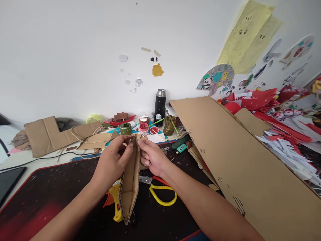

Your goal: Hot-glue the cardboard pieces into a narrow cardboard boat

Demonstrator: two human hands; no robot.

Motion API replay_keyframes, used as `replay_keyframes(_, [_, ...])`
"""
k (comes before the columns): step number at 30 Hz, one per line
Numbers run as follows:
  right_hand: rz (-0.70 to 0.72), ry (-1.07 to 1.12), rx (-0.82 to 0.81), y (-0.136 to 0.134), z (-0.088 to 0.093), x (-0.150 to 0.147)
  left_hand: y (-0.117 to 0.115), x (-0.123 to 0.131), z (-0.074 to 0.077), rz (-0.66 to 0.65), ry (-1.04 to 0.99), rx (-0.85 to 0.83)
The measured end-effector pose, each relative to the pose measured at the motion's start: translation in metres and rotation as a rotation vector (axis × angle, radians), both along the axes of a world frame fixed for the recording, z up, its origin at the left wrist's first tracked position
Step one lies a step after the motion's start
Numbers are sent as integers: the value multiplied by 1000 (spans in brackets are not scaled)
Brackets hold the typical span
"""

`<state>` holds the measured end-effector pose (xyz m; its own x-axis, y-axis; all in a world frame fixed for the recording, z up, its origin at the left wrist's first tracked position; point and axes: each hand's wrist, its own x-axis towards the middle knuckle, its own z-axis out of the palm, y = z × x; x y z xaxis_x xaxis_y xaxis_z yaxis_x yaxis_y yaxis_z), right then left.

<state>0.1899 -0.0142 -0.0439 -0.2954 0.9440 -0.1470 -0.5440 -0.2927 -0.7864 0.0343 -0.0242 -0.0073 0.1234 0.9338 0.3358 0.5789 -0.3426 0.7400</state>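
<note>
Both my hands grip the far end of a boat-shaped cardboard piece [130, 187], a long hollow form with raised corrugated walls and pointed ends. My left hand [114, 159] pinches its left wall near the far tip. On the other side, my right hand [152, 155] has thumb and fingers closed on the right wall by the same tip. Below the piece lies a yellow glue gun [114, 197], partly hidden by it. Scissors [160, 192] with red and yellow handles rest on the dark mat just right of the cardboard.
A large cardboard sheet [233, 157] slants across the right side. Paint jars [125, 128] and a black thermos [160, 103] stand along the wall. Cut cardboard [45, 137] lies back left, near a cable. Red and white paper scraps [283, 134] pile up at the right.
</note>
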Motion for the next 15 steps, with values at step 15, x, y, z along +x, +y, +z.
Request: replay_keyframes(15, [0,-3,0,0,-2,0,0,1,1,7,10,6])
